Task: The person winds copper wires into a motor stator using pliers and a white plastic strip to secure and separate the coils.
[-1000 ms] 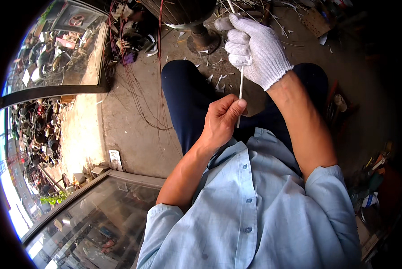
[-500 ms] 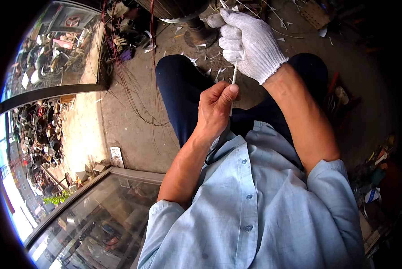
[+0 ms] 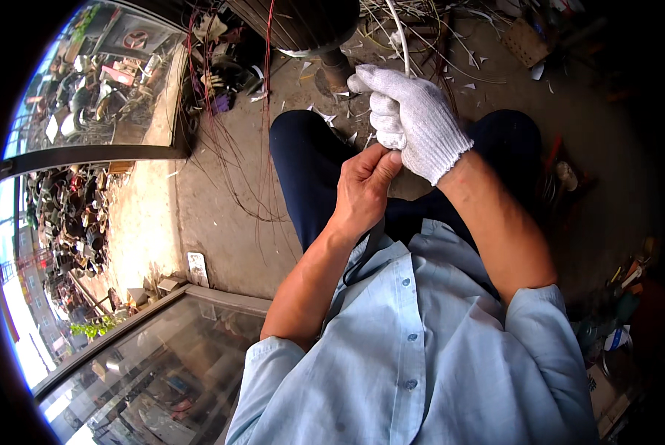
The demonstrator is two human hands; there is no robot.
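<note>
A thin white cable point(image 3: 399, 31) comes down from the top of the view into my right hand point(image 3: 414, 119), which wears a white knitted glove. The gloved fingers are curled shut around it. Right below and against the glove is my bare left hand point(image 3: 366, 185), closed with the thumb pressed on the fingers. The cable between and under the two hands is hidden by them. Both hands are over my lap, between my knees in dark trousers point(image 3: 303, 156).
Beyond my knees stands a dark round drum-like body on a post point(image 3: 336, 67). White scraps and loose wires point(image 3: 466, 44) litter the floor there. Thin red wires point(image 3: 266, 89) hang at the left. Glass-paned frames point(image 3: 154, 371) flank my left side, with piled scrap outside.
My gloved right hand has come down toward me until it meets the left hand. The bit of cable that showed between them is covered, and more shows above the glove.
</note>
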